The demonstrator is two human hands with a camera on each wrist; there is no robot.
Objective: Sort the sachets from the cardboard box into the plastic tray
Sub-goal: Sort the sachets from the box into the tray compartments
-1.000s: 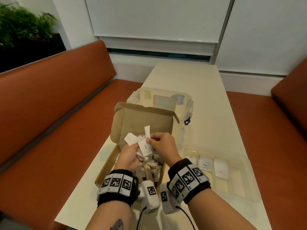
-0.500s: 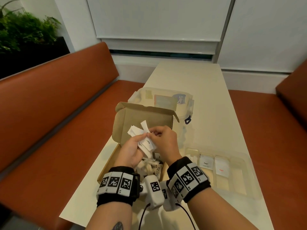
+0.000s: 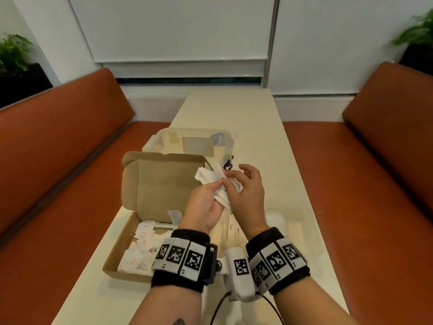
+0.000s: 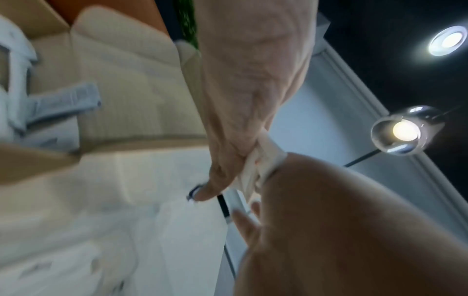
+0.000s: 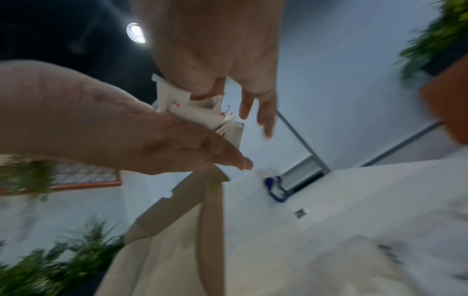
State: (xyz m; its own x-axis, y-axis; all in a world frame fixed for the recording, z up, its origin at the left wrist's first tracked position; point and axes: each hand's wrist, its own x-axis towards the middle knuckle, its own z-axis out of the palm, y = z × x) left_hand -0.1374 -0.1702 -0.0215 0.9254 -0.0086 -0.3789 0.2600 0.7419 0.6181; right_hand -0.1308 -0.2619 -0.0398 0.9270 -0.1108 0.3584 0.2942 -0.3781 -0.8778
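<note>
The left hand [image 3: 206, 207] held a fanned bunch of sachets [image 3: 214, 181] up over the table [image 3: 234, 109], fingers and thumb curled round the lower ends so the white packets splayed upward and away from the person. The right hand [image 3: 243, 191] was right against the bunch, thumb and forefinger pinching into it at its right side while the other fingers stood loosely spread; which single packet it had, I could not tell. The cardboard box [image 3: 131, 242] lay below and to the left of both hands, lid propped up behind, with more sachets heaped in its near left corner. The plastic tray [image 3: 295, 216] sat low on the right, near the right wrist and largely hidden by that forearm, its compartments not readable from here. So the tray lay to the right of and beneath the bunch, on the right hand's own side, and I judged that hand the nearer one to carry a picked packet down into it while the left kept the rest.
</note>
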